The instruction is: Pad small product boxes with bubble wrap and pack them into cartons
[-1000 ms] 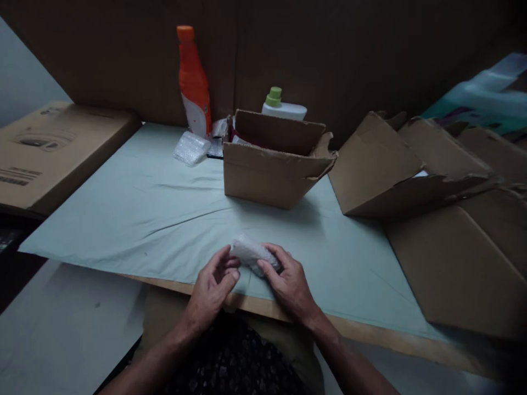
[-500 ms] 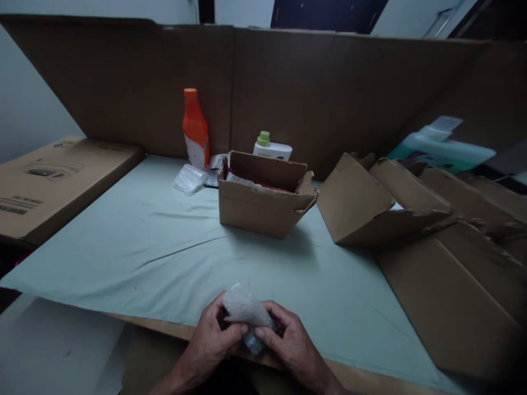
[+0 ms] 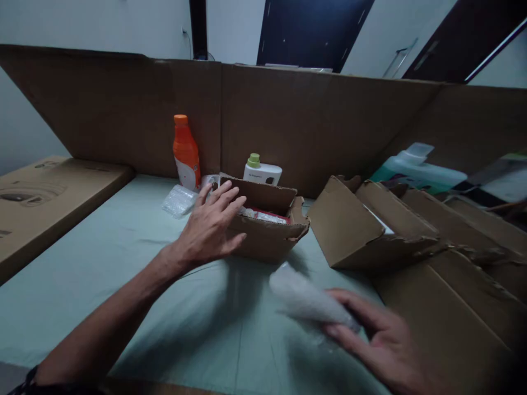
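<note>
My left hand is open, fingers spread, at the left end of a small cardboard box. Whether it touches the box I cannot tell. Inside the box, red and silvery wrapped contents show over the front wall. In my right hand is a bubble-wrapped bundle, pinched between thumb and fingers at its right end. The bundle is blurred and held above the cloth, in front of the box. What the wrap encloses is hidden.
A flat piece of bubble wrap lies near an orange bottle. Behind the box stands a white bottle with a green cap. Several open cardboard boxes and a teal-liquid bottle occupy the right. A cardboard wall closes off the back.
My left hand has let go of the bundle and reached forward to the box. My right hand has carried the bundle to the right and forward. The camera view has tilted up.
</note>
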{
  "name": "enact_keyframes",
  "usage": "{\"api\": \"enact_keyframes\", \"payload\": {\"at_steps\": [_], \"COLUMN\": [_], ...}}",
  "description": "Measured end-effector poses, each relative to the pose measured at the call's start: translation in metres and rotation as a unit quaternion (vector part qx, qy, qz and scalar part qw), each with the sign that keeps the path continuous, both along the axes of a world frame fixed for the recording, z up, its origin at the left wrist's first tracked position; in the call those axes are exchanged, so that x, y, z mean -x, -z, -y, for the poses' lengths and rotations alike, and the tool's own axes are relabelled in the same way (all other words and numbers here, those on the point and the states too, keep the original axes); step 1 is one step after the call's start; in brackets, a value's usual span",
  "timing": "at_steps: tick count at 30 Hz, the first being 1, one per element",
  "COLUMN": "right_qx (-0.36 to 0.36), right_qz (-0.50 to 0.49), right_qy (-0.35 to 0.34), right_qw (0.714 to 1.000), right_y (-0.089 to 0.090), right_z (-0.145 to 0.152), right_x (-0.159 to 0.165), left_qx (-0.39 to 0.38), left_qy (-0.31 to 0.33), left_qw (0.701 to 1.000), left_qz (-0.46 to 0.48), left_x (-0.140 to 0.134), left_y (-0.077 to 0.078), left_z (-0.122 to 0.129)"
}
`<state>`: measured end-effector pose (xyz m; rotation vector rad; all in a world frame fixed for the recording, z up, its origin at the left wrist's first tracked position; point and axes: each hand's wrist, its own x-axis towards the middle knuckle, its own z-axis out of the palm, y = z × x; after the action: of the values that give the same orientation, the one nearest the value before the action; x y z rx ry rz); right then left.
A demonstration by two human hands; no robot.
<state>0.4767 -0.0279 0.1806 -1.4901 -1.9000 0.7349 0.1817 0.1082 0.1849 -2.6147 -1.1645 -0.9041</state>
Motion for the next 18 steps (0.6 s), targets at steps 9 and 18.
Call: {"api": "enact_keyframes", "payload": {"at_steps": [9, 18], "right_qx": [-0.206, 0.057], "right_qz": [0.148, 0.286], "right_qy": [0.047, -0.233], "right_qw": [0.966, 0.928], "right_y": [-0.087, -0.058], "right_z": [-0.115, -0.193], "right_x": [0.004, 0.060], "left_qx": [0.002, 0.011], "left_qy": [-0.003, -0.007], "left_qw": [0.996, 0.998], "left_qz": [-0.090, -0.064], "left_x": [0.002, 0.004], "left_y": [0.006, 0.014], "left_z": [-0.018, -0.009]}}
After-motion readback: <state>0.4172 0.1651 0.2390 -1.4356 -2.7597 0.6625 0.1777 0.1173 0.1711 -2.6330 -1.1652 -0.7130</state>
